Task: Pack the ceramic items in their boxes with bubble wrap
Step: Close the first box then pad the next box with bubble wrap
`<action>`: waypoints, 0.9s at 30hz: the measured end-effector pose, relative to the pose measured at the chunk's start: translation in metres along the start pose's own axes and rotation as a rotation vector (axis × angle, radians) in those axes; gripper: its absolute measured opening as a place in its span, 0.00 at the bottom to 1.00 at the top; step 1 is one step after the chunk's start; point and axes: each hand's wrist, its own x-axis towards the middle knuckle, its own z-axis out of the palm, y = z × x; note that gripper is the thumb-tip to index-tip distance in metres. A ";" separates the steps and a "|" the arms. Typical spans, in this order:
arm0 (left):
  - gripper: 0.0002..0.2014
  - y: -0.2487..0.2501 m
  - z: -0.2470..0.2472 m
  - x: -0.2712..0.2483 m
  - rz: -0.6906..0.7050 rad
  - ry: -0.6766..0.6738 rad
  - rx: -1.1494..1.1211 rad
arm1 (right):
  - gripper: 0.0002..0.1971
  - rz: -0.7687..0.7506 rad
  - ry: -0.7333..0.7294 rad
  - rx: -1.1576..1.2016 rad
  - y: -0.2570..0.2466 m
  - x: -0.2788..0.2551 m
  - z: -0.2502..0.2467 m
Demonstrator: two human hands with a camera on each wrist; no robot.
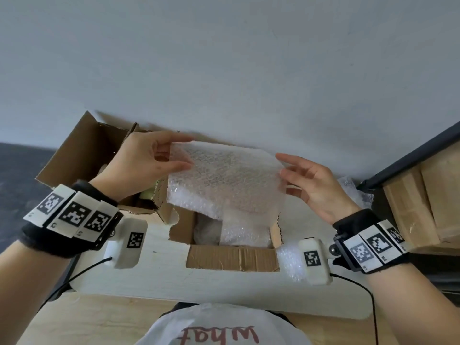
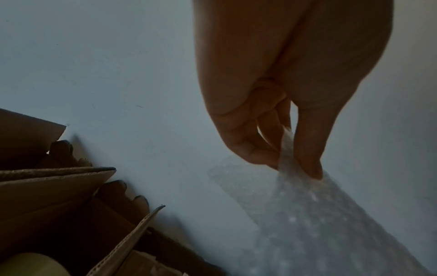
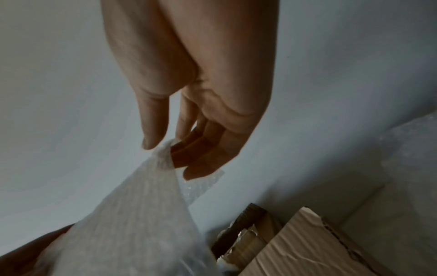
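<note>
- At 9 o'clock on the white table (image 1: 159, 272) stood a larger cardboard box (image 1: 82, 155) with its flaps open; something pale yellow-green (image 2: 33, 265) lay inside it, but you could not tell what it was.
- Your left hand (image 1: 144, 163) was above this box, and it pinched the left edge of the bubble wrap sheet (image 1: 224, 180) between the thumb (image 2: 307, 145) and the fingers.
- The sheet hung stretched between your two hands, over the smaller open box (image 1: 231, 257) in the centre; more bubble wrap (image 1: 244, 232) was already inside that box.
- Your right hand (image 1: 313, 188) held the right edge at 3 o'clock, thumb (image 3: 153, 123) against the curled fingers, the other fingers loose.
- Further right, loose bubble wrap (image 1: 353, 188) lay on the table by the wall, and wooden furniture (image 1: 423, 202) stood at the edge.
</note>
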 end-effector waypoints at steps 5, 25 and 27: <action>0.12 -0.010 0.010 0.000 0.064 0.056 0.101 | 0.20 -0.035 0.023 -0.272 -0.001 -0.001 0.000; 0.24 -0.101 0.074 -0.033 0.583 -0.655 1.071 | 0.10 -0.555 -0.208 -1.808 0.088 -0.036 0.031; 0.23 -0.113 0.081 -0.030 0.514 -0.708 1.126 | 0.16 -0.299 -0.326 -1.904 0.092 -0.031 0.040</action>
